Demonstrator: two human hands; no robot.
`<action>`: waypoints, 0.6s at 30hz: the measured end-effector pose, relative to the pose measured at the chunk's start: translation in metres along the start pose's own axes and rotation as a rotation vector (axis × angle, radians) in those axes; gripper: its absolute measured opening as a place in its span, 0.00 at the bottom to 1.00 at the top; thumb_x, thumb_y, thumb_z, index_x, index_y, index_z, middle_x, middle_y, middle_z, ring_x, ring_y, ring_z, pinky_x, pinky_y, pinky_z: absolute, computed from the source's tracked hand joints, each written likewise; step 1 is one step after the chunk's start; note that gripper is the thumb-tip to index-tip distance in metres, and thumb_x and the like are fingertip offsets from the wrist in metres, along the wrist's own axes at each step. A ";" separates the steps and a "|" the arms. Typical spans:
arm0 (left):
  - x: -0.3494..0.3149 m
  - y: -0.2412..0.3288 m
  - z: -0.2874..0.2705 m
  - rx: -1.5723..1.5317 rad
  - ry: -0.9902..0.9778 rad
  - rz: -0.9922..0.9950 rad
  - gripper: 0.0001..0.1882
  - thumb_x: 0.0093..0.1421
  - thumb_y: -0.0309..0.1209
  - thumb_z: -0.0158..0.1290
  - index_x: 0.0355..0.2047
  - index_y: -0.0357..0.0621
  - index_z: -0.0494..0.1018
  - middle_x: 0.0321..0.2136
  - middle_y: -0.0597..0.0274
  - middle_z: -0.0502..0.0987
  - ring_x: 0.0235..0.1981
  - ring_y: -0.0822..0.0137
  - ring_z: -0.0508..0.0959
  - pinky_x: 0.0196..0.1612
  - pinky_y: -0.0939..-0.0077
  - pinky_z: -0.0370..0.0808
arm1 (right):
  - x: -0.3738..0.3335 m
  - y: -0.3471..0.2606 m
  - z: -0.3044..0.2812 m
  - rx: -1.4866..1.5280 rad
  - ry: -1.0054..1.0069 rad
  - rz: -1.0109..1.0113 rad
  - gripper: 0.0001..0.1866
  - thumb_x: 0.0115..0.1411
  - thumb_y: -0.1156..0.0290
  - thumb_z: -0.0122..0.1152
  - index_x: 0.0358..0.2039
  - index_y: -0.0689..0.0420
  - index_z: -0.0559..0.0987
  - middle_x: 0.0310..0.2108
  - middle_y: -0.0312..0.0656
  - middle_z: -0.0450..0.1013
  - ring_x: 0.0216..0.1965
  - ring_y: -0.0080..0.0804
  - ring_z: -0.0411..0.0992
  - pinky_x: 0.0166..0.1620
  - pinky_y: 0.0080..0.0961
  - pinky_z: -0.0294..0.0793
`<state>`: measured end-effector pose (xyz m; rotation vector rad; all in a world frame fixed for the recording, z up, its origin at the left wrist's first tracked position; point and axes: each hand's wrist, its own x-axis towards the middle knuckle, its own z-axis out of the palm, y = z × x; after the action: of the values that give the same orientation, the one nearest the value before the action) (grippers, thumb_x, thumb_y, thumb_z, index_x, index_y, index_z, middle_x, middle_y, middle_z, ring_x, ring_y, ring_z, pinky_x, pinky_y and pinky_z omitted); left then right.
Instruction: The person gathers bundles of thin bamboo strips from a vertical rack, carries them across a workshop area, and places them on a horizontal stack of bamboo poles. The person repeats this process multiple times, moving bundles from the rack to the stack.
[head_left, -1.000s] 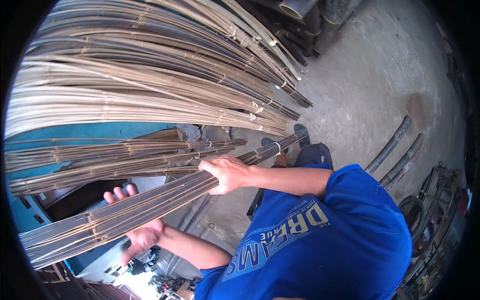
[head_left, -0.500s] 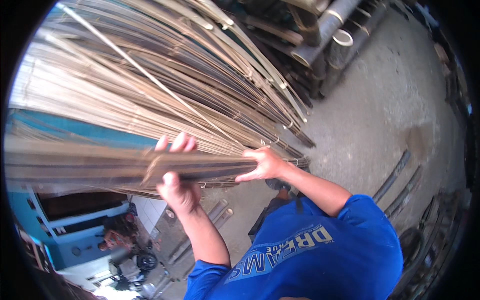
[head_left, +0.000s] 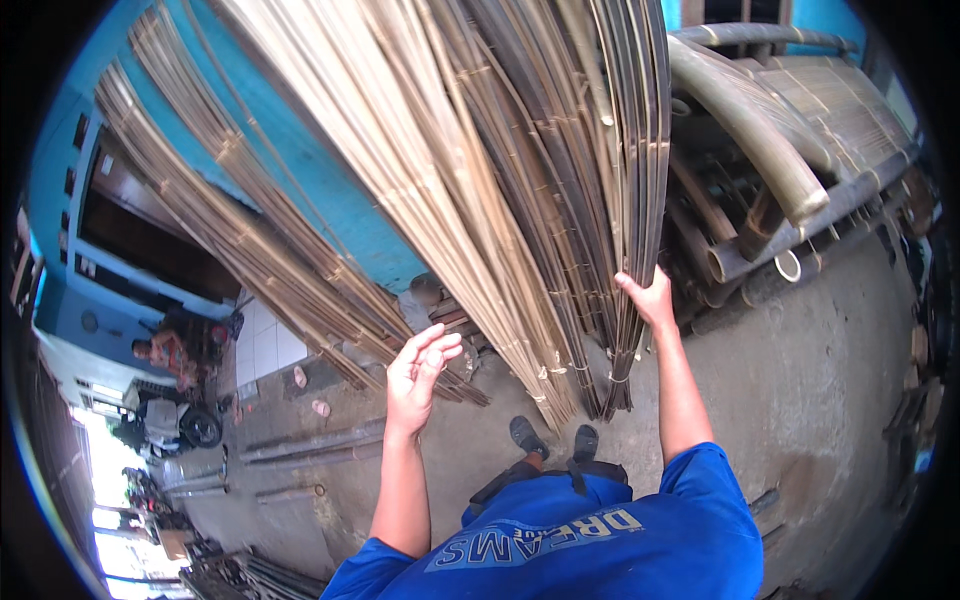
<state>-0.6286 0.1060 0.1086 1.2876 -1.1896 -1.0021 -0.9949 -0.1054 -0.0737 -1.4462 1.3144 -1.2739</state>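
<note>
My right hand [head_left: 648,298] is closed around the lower part of a bundle of dark bamboo strips [head_left: 640,130]. Its tied foot rests on the floor by my shoes, and the bundle rises nearly upright. My left hand [head_left: 412,382] is in the air, fingers loosely bent and apart, with nothing in it. Beside the held bundle lean brown and dark bamboo strips [head_left: 525,120]. Further left, pale bamboo strips [head_left: 385,130] slant against the blue wall, their lower ends gathered near my feet.
More strip bundles [head_left: 230,235] lean at the left. Thick bamboo furniture [head_left: 770,150] stands close on the right. Bamboo poles [head_left: 315,442] lie on the concrete floor [head_left: 800,370]. A person [head_left: 170,348] sits at the far left near a motorcycle [head_left: 180,425].
The bundle that both hands held crosswise now appears upright among the leaning strips. My left hand has let go, while my right hand grips it. My view has turned.
</note>
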 end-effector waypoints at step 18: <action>0.042 -0.044 -0.082 -0.104 0.212 -0.104 0.29 0.71 0.37 0.55 0.67 0.36 0.63 0.59 0.47 0.75 0.58 0.60 0.77 0.62 0.65 0.73 | 0.007 -0.034 0.199 -0.306 0.129 -0.274 0.40 0.65 0.53 0.66 0.71 0.56 0.62 0.68 0.58 0.55 0.70 0.56 0.53 0.71 0.50 0.52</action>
<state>-0.5373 0.0746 0.0745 1.3479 -0.9062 -0.9628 -0.7936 -0.1210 -0.0765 -1.8341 1.4844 -1.4056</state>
